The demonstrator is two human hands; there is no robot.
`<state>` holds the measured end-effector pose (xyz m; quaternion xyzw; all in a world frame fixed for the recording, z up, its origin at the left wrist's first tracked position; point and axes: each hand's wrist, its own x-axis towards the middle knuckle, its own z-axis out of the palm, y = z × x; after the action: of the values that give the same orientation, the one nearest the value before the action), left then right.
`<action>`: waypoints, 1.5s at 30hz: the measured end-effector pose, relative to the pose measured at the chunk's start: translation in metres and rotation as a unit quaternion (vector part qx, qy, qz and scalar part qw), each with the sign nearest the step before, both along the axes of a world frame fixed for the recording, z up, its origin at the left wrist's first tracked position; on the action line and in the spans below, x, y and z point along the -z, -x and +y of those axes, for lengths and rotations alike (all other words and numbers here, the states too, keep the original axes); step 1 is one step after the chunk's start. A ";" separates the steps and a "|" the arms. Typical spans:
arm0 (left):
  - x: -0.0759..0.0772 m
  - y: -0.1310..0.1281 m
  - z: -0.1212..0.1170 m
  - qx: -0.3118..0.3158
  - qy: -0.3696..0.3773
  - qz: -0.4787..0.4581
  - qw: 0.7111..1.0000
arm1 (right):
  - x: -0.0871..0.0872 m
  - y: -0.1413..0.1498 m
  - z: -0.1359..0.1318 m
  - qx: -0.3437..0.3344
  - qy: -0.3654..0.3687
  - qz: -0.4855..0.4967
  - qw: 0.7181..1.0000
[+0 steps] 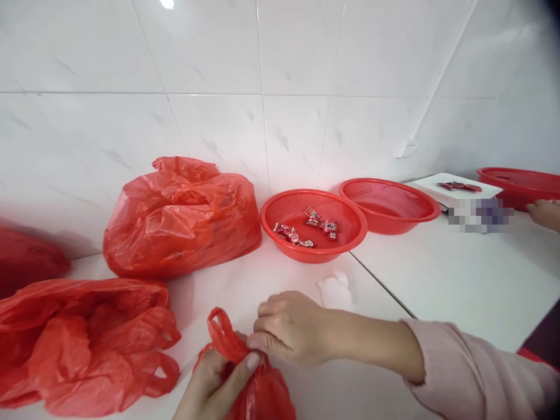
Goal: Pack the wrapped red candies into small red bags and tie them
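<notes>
A small red plastic bag [262, 396] sits at the near edge of the white table. My left hand [214, 385] grips its gathered neck from below, thumb pressed against the twisted plastic. My right hand [289, 326] pinches the same neck from the right, fingers curled closed; a loop of the bag's handle [221, 332] sticks up between the hands. The bag's contents are hidden.
A full red bag [181, 219] stands against the tiled wall; crumpled red bags [83, 344] lie at left. A red basket [313, 224] holds several wrapped candies, a second red basket [389, 204] beside it. Another person's hand [545, 213] is at far right near a white scale [459, 189].
</notes>
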<state>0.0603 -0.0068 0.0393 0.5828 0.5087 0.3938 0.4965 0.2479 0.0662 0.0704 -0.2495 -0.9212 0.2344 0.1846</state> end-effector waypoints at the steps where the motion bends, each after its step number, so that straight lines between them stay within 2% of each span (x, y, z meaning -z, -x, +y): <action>1: 0.000 0.001 0.000 0.001 -0.002 -0.004 1.000 | 0.004 0.003 -0.009 0.011 -0.001 -0.009 1.000; 3: 0.000 0.003 -0.002 -0.042 0.001 -0.004 0.999 | 0.006 0.002 -0.016 0.075 0.014 0.017 0.997; 5: -0.003 0.003 -0.005 -0.099 0.011 0.004 0.995 | 0.000 -0.003 -0.015 0.157 0.042 0.070 0.984; 7: -0.007 0.001 -0.007 -0.112 0.023 -0.005 0.993 | -0.008 -0.007 -0.020 0.196 0.117 0.120 0.966; 10: -0.011 -0.003 -0.010 -0.094 0.045 -0.046 0.993 | -0.012 -0.006 -0.049 0.138 0.287 0.191 0.928; 12: -0.013 -0.004 -0.012 -0.093 0.034 -0.057 0.993 | -0.005 -0.003 -0.075 0.108 0.350 0.198 0.909; 14: -0.014 -0.003 -0.014 -0.073 0.000 -0.044 0.996 | 0.006 -0.001 -0.097 0.119 0.349 0.168 0.914; 16: -0.014 -0.001 -0.017 -0.027 -0.026 -0.018 0.999 | 0.013 -0.005 -0.107 0.126 0.319 0.104 0.933; 18: -0.013 0.001 -0.018 0.011 -0.037 0.016 0.999 | 0.013 -0.013 -0.106 0.121 0.274 0.031 0.954; 20: -0.013 0.001 -0.018 0.025 -0.053 0.054 0.997 | 0.006 -0.022 -0.098 0.142 0.220 0.008 0.965; 23: -0.014 -0.003 -0.018 0.053 -0.100 0.101 0.988 | -0.001 -0.025 -0.080 0.198 0.140 0.118 0.963; 25: -0.015 -0.007 -0.019 0.087 -0.136 0.120 0.980 | 0.005 -0.019 -0.072 0.189 0.120 0.195 0.955; 28: -0.015 -0.013 -0.019 0.090 -0.155 0.128 0.976 | 0.027 -0.007 -0.068 0.188 0.161 0.240 0.939; 31: -0.008 -0.015 -0.018 0.041 -0.167 0.131 0.976 | 0.047 0.001 -0.073 0.223 0.211 0.264 0.914; 34: 0.005 -0.016 -0.016 -0.003 -0.248 0.169 0.954 | 0.057 0.006 -0.078 0.223 0.263 0.296 0.891; 37: 0.016 -0.015 -0.013 -0.016 -0.308 0.187 0.933 | 0.060 0.010 -0.078 0.219 0.326 0.331 0.858; 41: 0.023 -0.009 -0.014 -0.031 -0.321 0.191 0.927 | 0.056 0.009 -0.072 0.164 0.413 0.350 0.825; 43: 0.023 -0.005 -0.016 -0.037 -0.327 0.196 0.924 | 0.053 0.005 -0.068 0.141 0.441 0.336 0.820; 45: 0.021 0.000 -0.020 -0.031 -0.329 0.199 0.923 | 0.049 0.001 -0.065 0.116 0.458 0.302 0.828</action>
<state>0.0606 -0.0272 0.0179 0.7635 0.4567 0.4302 0.1529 0.2465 0.0014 0.0216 -0.3268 -0.5710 0.6697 0.3444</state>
